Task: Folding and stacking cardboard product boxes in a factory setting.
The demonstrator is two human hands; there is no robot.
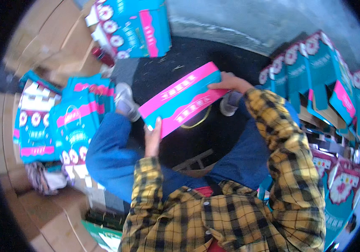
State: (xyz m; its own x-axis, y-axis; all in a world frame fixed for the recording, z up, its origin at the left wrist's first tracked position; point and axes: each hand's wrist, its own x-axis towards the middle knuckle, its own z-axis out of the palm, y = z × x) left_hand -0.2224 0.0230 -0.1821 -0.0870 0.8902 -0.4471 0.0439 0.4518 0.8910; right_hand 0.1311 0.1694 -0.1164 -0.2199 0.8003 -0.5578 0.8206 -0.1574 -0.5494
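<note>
A long pink and teal carton [185, 97] is held between my two hands over the dark mat, tilted with its right end farther from me. My left hand [153, 136] grips the near left end, thumb on the face showing. At the far right end my right hand [226, 83] is closed around the carton's edge. Behind the carton, the fingers of both hands are partly hidden. A thin yellow loop [197, 122] shows on the mat just below the carton.
Flat printed teal cartons [129, 31] are stacked at the far left, with more flat cartons [77, 113] by my left knee. Open standing cartons [314, 67] line the right side. Brown boxes [56, 33] rise along the left. A pale wall or floor surface [230, 25] lies beyond the mat.
</note>
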